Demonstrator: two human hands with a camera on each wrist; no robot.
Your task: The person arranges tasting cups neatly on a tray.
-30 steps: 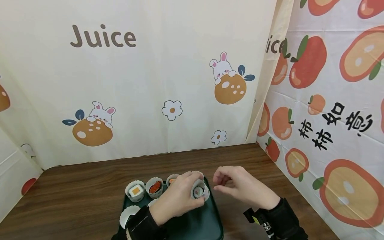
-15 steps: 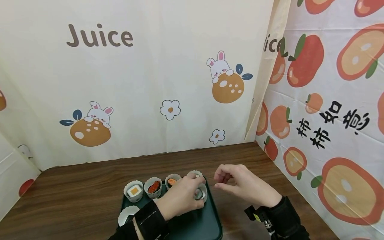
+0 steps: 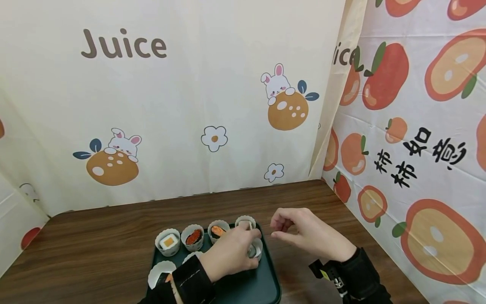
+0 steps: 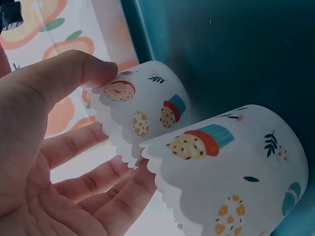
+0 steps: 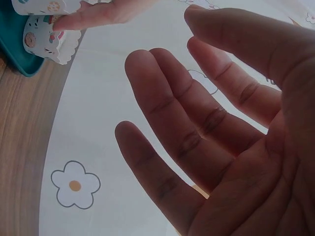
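Note:
My left hand (image 3: 229, 251) holds a scalloped white paper cup (image 3: 259, 249) with a round roll inside, at the tray's right side. In the left wrist view, the thumb touches the rim of that printed cup (image 4: 142, 101); the fingers reach past its other side, where their contact is partly hidden. A second, larger-looking cup (image 4: 241, 172) stands beside it. Green and shallow, the tray (image 3: 262, 287) lies under the cups. My right hand (image 3: 307, 234) hovers right of the tray, its fingers loosely bent and holding nothing.
Along the tray's back edge stand cups with egg-topped sushi (image 3: 168, 242), red-topped sushi (image 3: 194, 237) and orange-topped sushi (image 3: 218, 230). Another cup (image 3: 245, 220) is at the back right corner. A cup (image 3: 161, 270) sits at the left. Printed curtains border the wooden table (image 3: 98, 253).
The left hand has shifted slightly right and lowered, with the roll's cup coming down a little nearer to me. The right hand stays almost still. The head view has turned slightly.

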